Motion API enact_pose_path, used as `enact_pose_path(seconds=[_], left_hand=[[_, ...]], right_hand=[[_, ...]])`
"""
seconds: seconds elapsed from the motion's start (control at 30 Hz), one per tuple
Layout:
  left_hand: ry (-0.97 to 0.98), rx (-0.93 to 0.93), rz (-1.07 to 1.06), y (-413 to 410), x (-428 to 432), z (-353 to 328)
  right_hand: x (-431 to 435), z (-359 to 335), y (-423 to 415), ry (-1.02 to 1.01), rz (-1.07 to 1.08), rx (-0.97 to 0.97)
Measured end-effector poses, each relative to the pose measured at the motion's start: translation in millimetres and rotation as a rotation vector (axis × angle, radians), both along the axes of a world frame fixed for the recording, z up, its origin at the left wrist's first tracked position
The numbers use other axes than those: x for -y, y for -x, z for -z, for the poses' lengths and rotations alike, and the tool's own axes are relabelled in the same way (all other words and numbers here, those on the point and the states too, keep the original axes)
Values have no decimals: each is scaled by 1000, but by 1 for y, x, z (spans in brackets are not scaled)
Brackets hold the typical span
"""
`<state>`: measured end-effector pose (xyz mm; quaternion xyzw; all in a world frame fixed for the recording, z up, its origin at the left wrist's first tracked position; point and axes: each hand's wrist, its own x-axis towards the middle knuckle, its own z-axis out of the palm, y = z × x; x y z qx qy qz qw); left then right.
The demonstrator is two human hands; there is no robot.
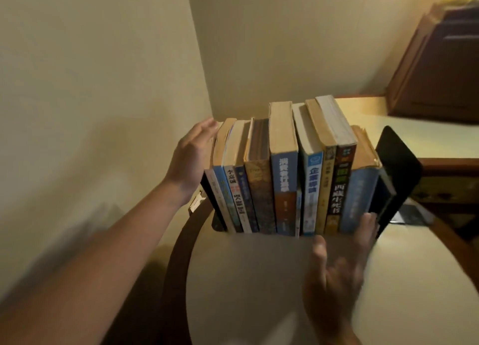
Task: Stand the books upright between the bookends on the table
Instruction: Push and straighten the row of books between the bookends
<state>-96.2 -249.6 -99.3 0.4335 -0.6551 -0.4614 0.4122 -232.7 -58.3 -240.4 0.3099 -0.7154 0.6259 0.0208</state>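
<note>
Partly hidden behind left hand (191, 158), left bookend (214, 205).

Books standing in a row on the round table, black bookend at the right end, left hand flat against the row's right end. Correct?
Not quite: the head view shows the left hand flat against the row's left end, not its right. The books do stand in a row on the round table, with the black bookend at the right end.
</note>
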Motion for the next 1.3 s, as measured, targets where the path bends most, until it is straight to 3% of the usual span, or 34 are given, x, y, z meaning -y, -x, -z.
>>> enact_pose_path(seconds=[0.1,0.27,0.5,0.8,1.17,1.3], left_hand=[[-97,-152,48,-9,-20,8],[-177,-203,40,0,-43,18],[-95,40,-13,8,-39,19],[-54,107,4,10,-50,6],[84,243,-170,8,-39,11],[278,410,-164,16,-41,2]], right_hand=[[-25,-1,29,-70,-37,-131],[-33,-16,70,-139,-66,-278],[-44,-21,89,-268,-187,-344],[-39,-40,88,-305,-269,-347],[-4,-85,109,-380,-385,-686],[16,-96,119,-423,-413,-711]])
